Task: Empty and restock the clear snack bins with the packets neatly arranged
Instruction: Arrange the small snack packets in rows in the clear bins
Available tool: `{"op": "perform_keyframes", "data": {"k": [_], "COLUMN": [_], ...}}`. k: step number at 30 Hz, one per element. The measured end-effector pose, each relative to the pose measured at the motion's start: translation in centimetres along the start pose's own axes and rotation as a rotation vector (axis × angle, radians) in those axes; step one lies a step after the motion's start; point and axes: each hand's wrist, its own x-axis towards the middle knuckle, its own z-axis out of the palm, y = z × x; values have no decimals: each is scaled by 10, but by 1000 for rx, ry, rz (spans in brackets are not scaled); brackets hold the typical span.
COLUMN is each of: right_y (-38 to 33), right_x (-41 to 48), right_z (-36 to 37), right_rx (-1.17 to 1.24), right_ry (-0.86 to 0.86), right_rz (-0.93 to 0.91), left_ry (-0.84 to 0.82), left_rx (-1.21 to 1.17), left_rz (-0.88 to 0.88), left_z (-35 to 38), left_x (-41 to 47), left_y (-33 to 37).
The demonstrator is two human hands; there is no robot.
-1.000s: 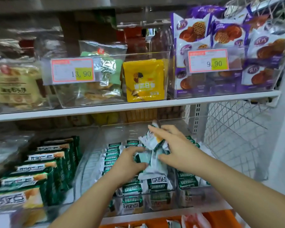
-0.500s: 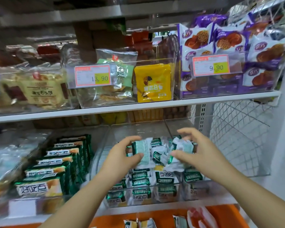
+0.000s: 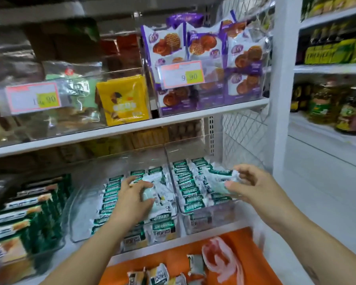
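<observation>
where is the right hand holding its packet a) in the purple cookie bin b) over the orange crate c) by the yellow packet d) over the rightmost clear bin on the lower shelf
d: the right hand pinches a white-and-green packet above the rows in the rightmost clear bin, on the lower shelf.

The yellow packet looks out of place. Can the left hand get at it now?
Probably not directly: the left hand grips a packet in the lower bin, and the yellow packet sits behind a clear bin wall, so it must reach over the rim.
</observation>
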Motion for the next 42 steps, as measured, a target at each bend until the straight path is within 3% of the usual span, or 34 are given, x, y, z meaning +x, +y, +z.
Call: {"op": "perform_keyframes", "data": {"k": [4, 6, 8, 11, 15, 19, 21, 24, 27, 31, 33, 36, 42], "right_y": [1, 4, 7, 6, 4, -1, -9, -14, -10, -10, -10, -9, 8], "right_x": [-6, -9, -11, -15, -20, -18, -12, -1, 6, 20, 29, 42, 58], "right_z": [-8, -10, -13, -15, -9, -14, -27, -44, -48, -57, -62, -66, -60], "right_rx": [-384, -447, -460, -463, -484, -492, -380, -449, -546, -683, -791, -874, -986], "right_ry": [31, 32, 37, 74, 82, -49, -42, -33, -97, -43, -26, -67, -292], "right_rz": [-331, -428, -488, -602, -755, -769, -659, -506, -411, -417, -392, -361, -267], "left_ry": [42, 177, 268, 76, -415, -414, -340, -214, -261, -314, -339, -525, -649], "left_rx": [125, 227, 149, -75, -554, -752, -561, -124, -120, -320, -145, 130, 383], "left_rz": [-99, -22, 151, 277, 91, 36, 164, 442, 548, 438, 437, 461, 500], "left_z": [0, -3, -6, -8, 4, 21, 23, 26, 33, 43, 51, 67, 90], "left_x": [-2, -8, -20, -38, -48, -33, -23, -13, -6, 23, 39, 52, 67], "left_y": [2, 11, 30, 73, 126, 137, 140, 148, 161, 155, 143, 127, 118]}}
